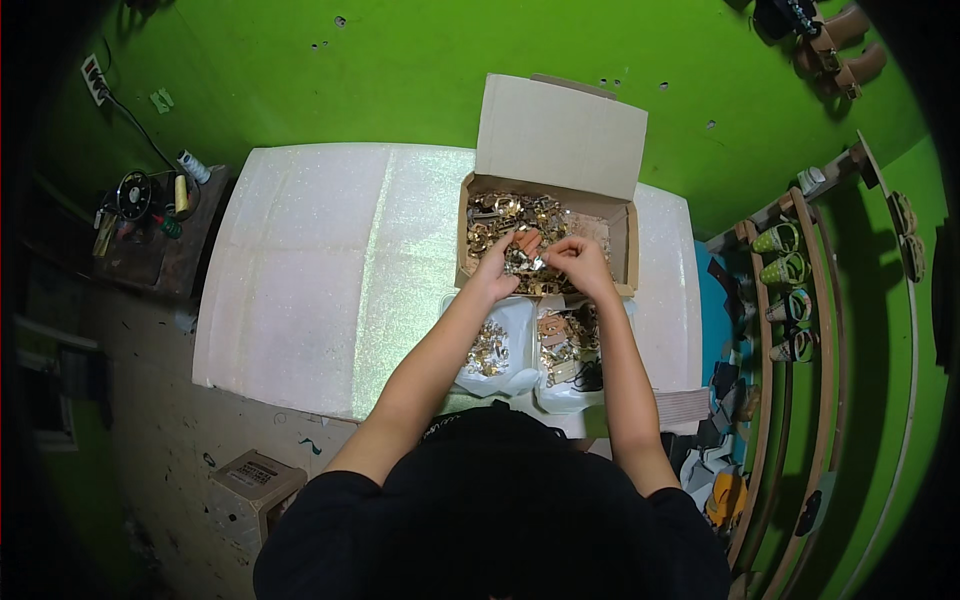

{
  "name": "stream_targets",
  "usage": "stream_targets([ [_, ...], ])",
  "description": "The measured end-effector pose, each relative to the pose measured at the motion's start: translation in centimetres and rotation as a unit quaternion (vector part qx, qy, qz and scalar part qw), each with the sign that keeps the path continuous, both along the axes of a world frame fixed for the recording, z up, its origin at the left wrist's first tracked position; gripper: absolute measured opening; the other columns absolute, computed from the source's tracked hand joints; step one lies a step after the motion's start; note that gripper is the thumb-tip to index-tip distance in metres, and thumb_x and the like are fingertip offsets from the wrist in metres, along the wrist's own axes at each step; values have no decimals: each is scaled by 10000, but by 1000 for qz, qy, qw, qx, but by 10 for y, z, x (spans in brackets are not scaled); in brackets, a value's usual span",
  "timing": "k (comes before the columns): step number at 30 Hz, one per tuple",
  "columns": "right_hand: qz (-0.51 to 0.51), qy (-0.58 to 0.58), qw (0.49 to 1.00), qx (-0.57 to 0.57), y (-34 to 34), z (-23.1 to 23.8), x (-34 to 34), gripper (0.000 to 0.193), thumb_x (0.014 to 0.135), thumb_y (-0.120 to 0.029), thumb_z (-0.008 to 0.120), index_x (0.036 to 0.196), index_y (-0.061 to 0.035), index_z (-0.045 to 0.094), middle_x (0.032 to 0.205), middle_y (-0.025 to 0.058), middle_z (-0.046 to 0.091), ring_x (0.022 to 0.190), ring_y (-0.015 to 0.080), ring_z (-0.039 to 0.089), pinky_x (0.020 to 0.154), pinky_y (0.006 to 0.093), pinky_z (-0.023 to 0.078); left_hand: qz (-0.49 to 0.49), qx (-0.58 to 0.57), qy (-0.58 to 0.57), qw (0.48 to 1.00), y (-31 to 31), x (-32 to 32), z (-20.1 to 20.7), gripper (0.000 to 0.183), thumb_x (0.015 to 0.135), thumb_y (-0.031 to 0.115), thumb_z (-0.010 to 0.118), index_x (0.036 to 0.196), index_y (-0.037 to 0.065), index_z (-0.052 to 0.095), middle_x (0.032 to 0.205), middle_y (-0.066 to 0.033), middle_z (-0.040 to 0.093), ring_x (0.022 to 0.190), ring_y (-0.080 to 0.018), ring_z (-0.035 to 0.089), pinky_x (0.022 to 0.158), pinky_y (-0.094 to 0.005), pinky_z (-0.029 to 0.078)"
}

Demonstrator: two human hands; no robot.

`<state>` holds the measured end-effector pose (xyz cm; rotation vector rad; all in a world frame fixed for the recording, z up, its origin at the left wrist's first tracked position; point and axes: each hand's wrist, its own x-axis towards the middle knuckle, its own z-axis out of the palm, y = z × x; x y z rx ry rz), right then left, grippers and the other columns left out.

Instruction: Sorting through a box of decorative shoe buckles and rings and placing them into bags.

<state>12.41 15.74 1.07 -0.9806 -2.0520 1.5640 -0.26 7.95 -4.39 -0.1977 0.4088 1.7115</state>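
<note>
An open cardboard box on the table holds a heap of small gold and silver metal fittings, perhaps buckles. Over its near part, my left hand is cupped palm up around several shiny metal pieces. My right hand reaches in beside it with thumb and forefinger pinched. What sits between those fingertips is too small to make out. Just in front of the box stand two white plastic-lined containers. The left container has scattered gold pieces in it; the right container has metal pieces, tan bits and dark strips.
A pale shimmering sheet covers the table. A sewing machine part with a handwheel and thread spools stand at left. Sandals hang on a wooden rack at right, above scraps of material. A carton is on the floor.
</note>
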Motion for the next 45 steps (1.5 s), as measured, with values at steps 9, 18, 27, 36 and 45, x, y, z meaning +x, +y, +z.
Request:
stream_targets([
  [9, 206, -171, 963, 39, -38, 27, 13, 137, 701, -127, 637, 775, -12, 645, 664, 39, 616, 590, 78, 524, 574, 233, 432, 1, -2, 9, 1000, 0, -3, -4, 150, 870, 169, 384, 915, 40, 447, 1074, -129, 522, 1044, -251, 483, 877, -343, 409],
  [18, 45, -147, 935, 321, -41, 31, -25, 159, 643, -117, 623, 756, -9, 597, 722, 135, 583, 673, 293, 567, 624, 356, 439, -52, -49, 75, 995, -7, -4, 1, 175, 838, 253, 442, 920, 131, 537, 947, -42, 561, 863, -166, 531, 741, -303, 449],
  [27, 6, -51, 947, 317, -28, 27, -32, 124, 674, -114, 596, 737, -8, 591, 710, 145, 587, 628, 277, 569, 580, 352, 444, -62, -53, 35, 996, -2, -5, -8, 182, 843, 229, 427, 888, 111, 558, 876, -60, 590, 819, -171, 571, 698, -295, 468],
  [36, 9, -49, 982, 180, -15, 33, -30, 132, 717, -119, 591, 749, 6, 561, 582, 59, 534, 511, 82, 470, 502, 233, 401, -47, -1, 33, 998, 2, -5, -19, 206, 854, 211, 390, 921, 79, 533, 956, -90, 573, 906, -206, 544, 760, -363, 463],
  [45, 15, 47, 998, 37, -22, 38, -37, 89, 786, -82, 541, 824, -15, 496, 649, -19, 502, 595, 40, 462, 528, 183, 373, -42, -36, 22, 998, 0, -11, -27, 236, 861, 212, 354, 936, 68, 525, 908, -95, 572, 842, -226, 562, 783, -357, 461],
])
